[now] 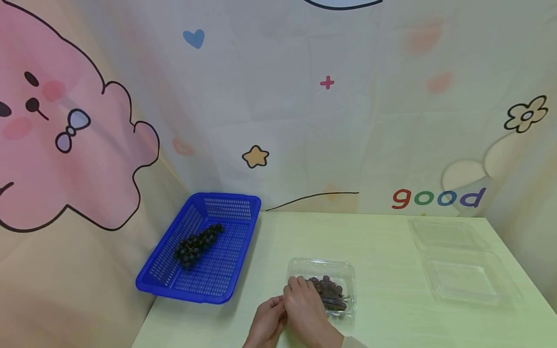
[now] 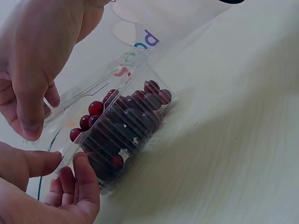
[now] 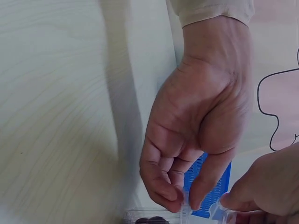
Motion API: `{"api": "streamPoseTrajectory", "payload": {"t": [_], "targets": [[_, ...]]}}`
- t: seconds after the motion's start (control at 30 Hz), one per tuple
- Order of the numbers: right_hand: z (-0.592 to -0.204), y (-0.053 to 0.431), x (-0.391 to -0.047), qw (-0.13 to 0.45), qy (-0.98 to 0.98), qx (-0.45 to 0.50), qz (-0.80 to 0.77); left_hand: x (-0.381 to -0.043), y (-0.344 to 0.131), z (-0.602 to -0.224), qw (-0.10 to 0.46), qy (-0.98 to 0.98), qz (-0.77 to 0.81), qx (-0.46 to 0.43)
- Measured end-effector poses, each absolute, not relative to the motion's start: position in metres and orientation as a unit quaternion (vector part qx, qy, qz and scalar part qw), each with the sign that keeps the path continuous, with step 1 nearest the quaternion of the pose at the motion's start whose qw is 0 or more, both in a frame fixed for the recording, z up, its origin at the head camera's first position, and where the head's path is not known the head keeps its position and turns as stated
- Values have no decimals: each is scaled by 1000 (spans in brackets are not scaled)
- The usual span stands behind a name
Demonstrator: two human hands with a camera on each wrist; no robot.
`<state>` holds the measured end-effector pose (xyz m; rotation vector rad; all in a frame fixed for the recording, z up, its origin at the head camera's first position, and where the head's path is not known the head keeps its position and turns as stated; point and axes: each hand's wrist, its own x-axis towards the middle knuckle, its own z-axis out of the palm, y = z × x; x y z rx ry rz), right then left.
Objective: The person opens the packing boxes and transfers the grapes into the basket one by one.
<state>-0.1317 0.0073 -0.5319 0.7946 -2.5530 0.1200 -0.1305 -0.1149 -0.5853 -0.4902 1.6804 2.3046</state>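
Note:
A clear plastic box (image 1: 350,290) holds dark red grapes (image 2: 126,121) on the table. At its near left corner my left hand (image 1: 267,316) pinches the plastic rim between thumb and fingers, seen closely in the left wrist view. Beside it, my right hand (image 1: 302,302) covers part of the box in the head view. In the right wrist view, my right hand (image 3: 196,112) pinches a clear plastic edge with thumb and fingertips, and part of my left hand (image 3: 275,186) shows close by. The exact fit of lid and rim is hard to make out.
A blue slotted basket (image 1: 235,270) with a bunch of dark grapes (image 1: 196,246) stands on the left. Toward the right lies another clear box (image 1: 465,280) with its lid (image 1: 448,233) folded back. A printed cloth (image 1: 296,121) hangs behind the table.

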Motion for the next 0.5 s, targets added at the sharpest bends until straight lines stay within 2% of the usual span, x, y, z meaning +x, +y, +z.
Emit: {"api": "streamPoseTrajectory", "payload": {"t": [0.13, 0.37, 0.5], "targets": [[-534, 9, -130, 238, -927, 286, 51, -133, -113, -585, 119, 583, 786, -170], [-543, 14, -126, 201, -943, 263, 46, -132, -109, -584, 119, 587, 781, -176], [-546, 20, -128, 208, -946, 242, 49, -132, -108, -584, 112, 596, 777, -172]]}}
